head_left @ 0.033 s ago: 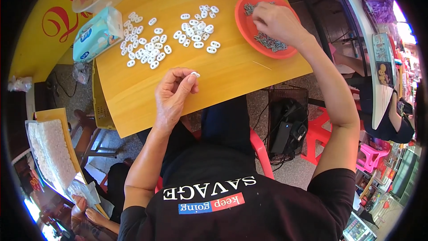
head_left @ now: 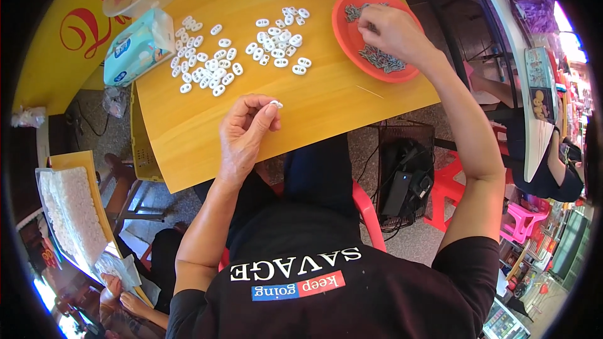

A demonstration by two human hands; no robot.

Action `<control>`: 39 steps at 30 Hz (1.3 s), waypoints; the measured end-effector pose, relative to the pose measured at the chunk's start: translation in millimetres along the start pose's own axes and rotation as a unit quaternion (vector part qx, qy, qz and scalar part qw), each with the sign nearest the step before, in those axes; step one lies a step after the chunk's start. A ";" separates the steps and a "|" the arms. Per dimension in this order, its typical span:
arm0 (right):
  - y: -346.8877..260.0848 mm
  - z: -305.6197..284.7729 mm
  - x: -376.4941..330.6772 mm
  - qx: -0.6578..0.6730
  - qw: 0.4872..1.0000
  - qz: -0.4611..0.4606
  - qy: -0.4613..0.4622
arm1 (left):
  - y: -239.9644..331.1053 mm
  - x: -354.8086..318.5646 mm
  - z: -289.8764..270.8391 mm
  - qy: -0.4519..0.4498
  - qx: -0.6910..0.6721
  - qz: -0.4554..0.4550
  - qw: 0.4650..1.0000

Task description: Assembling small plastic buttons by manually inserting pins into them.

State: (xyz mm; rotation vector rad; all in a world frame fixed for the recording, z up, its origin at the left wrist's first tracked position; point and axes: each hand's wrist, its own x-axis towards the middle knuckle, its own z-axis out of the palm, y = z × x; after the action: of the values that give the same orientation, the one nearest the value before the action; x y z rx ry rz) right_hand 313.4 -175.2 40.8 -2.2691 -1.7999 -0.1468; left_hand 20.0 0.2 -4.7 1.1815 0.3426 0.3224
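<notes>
The left hand (head_left: 248,127) held a small white oval plastic piece (head_left: 277,105) in a narrow pinch. The right hand (head_left: 391,31) hung bunched over small grey metal pieces (head_left: 379,60) in a round orange-red plastic bowl (head_left: 341,24); whether it gripped one, I couldn't tell. Beyond the left hand, white two-holed oval plastic pieces (head_left: 274,42) lay clustered on the yellow table (head_left: 323,100)
</notes>
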 end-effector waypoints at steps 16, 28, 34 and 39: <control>-26.0 -20.0 -28.0 0.742 0.596 0.282 0.121 | -2.0 -0.9 -0.7 0.002 -0.007 0.014 1.000; -38.7 -27.8 -26.9 0.759 0.605 0.211 0.113 | -0.8 -1.8 0.5 0.001 -0.005 0.010 1.000; -41.1 -28.4 -26.7 0.770 0.599 0.189 0.109 | 0.3 -1.9 1.4 0.006 0.005 0.001 1.000; -40.0 -28.3 -26.3 0.769 0.602 0.187 0.112 | 0.4 -1.8 0.6 0.003 -0.002 -0.002 1.000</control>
State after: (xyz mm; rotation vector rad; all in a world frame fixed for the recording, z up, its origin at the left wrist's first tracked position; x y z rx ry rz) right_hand 270.5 -198.5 67.2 -1.0590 -0.5482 0.8293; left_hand 18.7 -1.0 -3.9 1.1751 0.3494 0.3239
